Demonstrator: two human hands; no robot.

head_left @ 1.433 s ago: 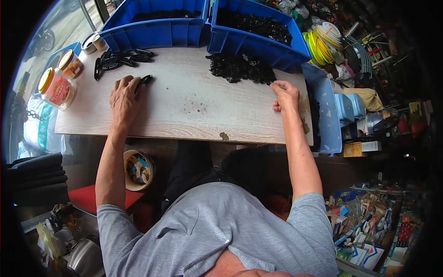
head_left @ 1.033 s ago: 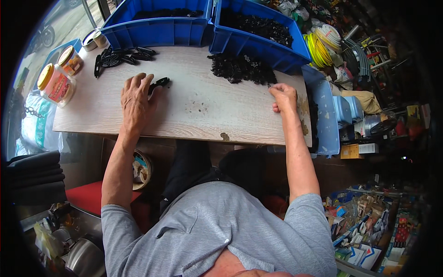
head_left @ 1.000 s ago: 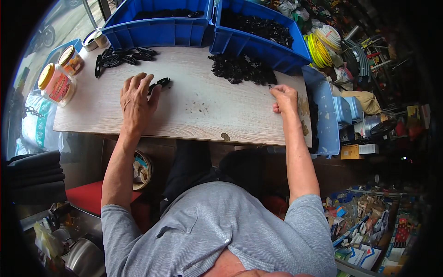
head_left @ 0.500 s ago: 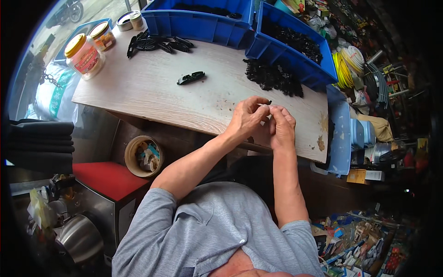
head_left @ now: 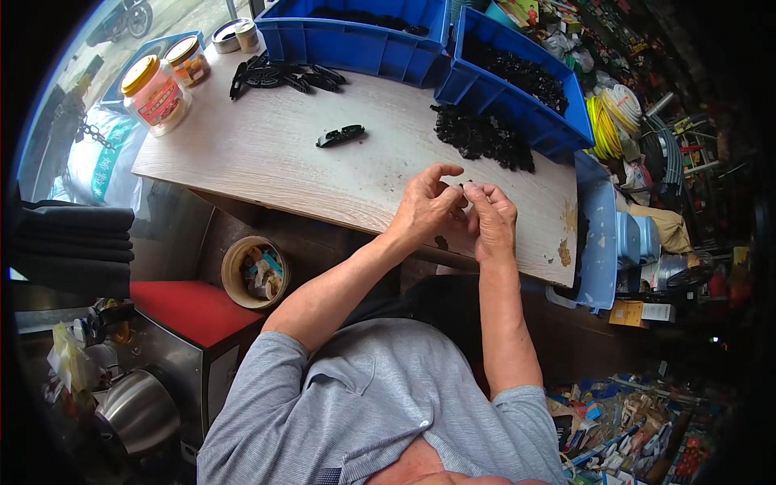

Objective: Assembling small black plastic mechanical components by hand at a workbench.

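Note:
Over the front right of the white wooden table (head_left: 267, 153), my two hands meet at the fingertips. My left hand (head_left: 426, 202) has its index finger raised and stretched out, while its thumb and curled fingers press in at the meeting point. Thumb and fingers of my right hand (head_left: 495, 220) are pinched together there. A tiny dark piece (head_left: 465, 185) shows between the fingertips, mostly hidden by them. Beyond my hands lies a heap of small black plastic parts (head_left: 481, 139). One long black plastic part (head_left: 340, 136) rests alone mid-table.
Blue bins (head_left: 356, 48) of black parts stand along the back. More long black parts (head_left: 283, 77) lie near a pink-labelled jar (head_left: 156, 99) and a smaller jar (head_left: 187, 63). A waste bucket (head_left: 229, 271) sits below the table's front edge; a light-blue crate (head_left: 596, 234) adjoins the right end.
My left index finger has lifted and straightened away from the fingertips. The dark piece shows less and lower between my fingers. The view has shifted slightly.

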